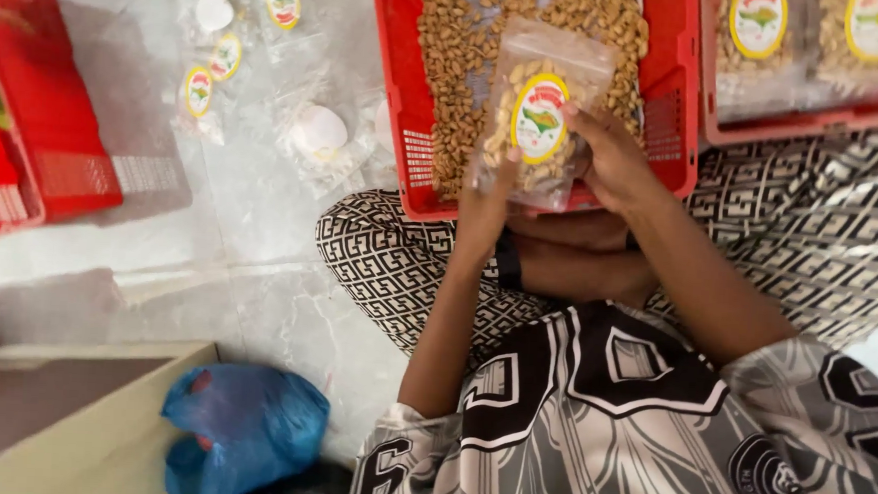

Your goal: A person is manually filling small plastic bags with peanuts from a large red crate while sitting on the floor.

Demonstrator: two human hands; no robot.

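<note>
Over the red crate (667, 109) of loose nuts, we hold a clear nut packet (541, 117) upright with both hands. Our left hand (487, 194) pinches its lower left edge; our right hand (614, 161) has its fingers (578, 116) closed on the right side. Empty labelled bags (218, 60) lie on the floor (250, 227).

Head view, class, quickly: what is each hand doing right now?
Left hand: closed on the lower left edge of the clear packet of nuts.
Right hand: closed on the same packet's right side, above the red crate.
</note>
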